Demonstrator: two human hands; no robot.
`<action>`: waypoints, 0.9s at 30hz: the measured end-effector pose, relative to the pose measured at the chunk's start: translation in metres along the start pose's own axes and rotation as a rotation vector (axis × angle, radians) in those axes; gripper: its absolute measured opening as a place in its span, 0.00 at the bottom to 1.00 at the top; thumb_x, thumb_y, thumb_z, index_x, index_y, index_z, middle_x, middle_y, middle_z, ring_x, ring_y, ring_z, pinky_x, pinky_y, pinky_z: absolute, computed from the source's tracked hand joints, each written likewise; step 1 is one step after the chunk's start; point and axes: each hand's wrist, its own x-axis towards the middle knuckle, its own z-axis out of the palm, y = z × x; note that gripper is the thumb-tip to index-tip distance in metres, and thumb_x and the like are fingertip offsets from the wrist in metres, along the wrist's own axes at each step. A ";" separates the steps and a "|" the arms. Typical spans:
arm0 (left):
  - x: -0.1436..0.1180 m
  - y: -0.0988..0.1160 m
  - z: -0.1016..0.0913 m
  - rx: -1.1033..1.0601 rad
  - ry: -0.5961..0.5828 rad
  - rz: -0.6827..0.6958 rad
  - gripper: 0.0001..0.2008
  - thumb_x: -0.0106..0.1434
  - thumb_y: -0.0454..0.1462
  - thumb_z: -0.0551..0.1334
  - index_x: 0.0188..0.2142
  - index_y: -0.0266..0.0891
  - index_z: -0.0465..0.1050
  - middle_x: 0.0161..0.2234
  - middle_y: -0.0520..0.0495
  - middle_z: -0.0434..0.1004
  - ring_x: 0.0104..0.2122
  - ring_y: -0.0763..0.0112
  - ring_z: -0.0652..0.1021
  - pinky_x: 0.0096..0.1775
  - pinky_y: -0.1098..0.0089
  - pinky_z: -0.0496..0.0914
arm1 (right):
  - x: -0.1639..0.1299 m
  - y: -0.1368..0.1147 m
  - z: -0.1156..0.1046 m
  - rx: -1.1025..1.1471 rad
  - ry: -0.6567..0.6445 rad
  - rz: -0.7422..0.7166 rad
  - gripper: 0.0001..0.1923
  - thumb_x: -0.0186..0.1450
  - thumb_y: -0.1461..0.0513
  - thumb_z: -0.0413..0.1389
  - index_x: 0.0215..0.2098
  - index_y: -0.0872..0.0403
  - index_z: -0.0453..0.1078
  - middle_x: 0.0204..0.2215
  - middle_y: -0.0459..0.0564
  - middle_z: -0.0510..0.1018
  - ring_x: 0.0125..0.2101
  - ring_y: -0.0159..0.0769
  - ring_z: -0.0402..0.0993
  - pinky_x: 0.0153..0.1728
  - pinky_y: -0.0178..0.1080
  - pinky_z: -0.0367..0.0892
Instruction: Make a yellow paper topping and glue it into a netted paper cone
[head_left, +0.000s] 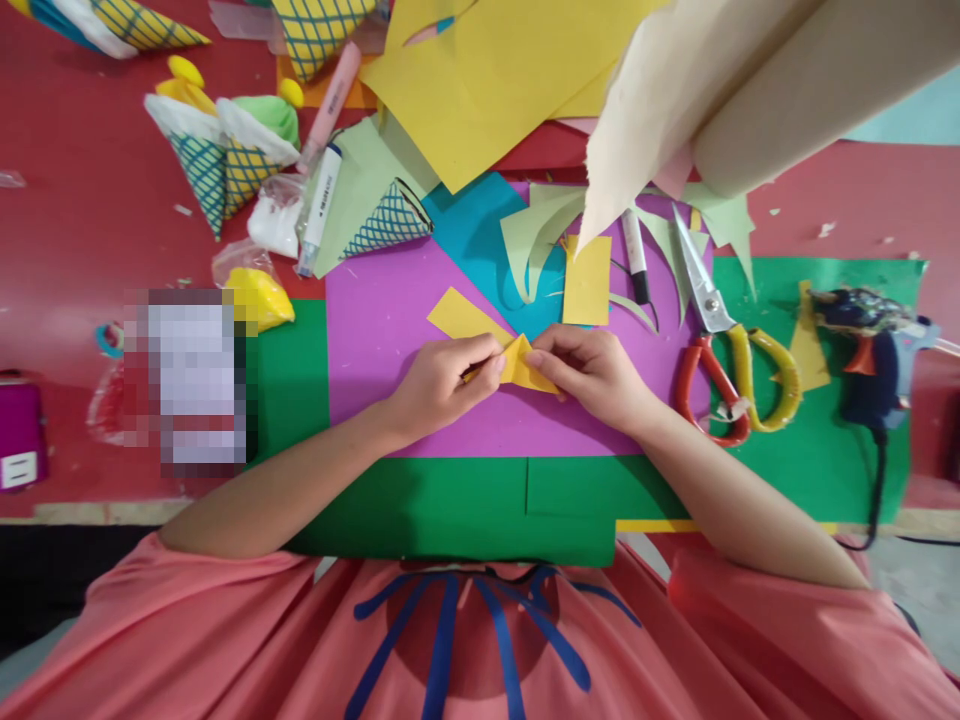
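Between my two hands is a small piece of yellow paper (517,362), bent to a peak in its middle. My left hand (454,378) pinches its left end between thumb and fingers. The right end is pinched by my right hand (589,372). Just behind my left hand lies a flat yellow paper strip (463,314). Another yellow paper rectangle (587,282) rests beyond my right hand. Under both hands is a purple sheet (390,385), with a blue sheet (487,225) partly over it.
Scissors (720,330) with red and yellow handles lie to the right, before a glue gun (881,370). Paper cones (225,150), markers (322,205) and a yellow clay bag (259,297) sit left. A paper roll (810,90) juts in at upper right. A blurred phone-like object (196,380) lies left.
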 end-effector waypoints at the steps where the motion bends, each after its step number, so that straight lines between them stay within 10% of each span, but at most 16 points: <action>1: 0.000 0.000 0.000 0.004 0.000 0.002 0.14 0.65 0.30 0.56 0.24 0.39 0.56 0.18 0.60 0.52 0.17 0.84 0.57 0.21 0.79 0.52 | 0.000 0.000 0.000 -0.004 0.000 0.003 0.18 0.67 0.51 0.56 0.27 0.56 0.67 0.18 0.40 0.65 0.19 0.24 0.59 0.21 0.32 0.54; 27: 0.000 -0.001 -0.001 -0.129 0.047 -0.137 0.16 0.70 0.42 0.53 0.26 0.40 0.60 0.18 0.58 0.58 0.17 0.81 0.62 0.21 0.77 0.57 | -0.002 0.001 -0.003 0.156 0.014 -0.019 0.16 0.68 0.51 0.54 0.31 0.54 0.68 0.19 0.40 0.68 0.19 0.25 0.62 0.21 0.31 0.57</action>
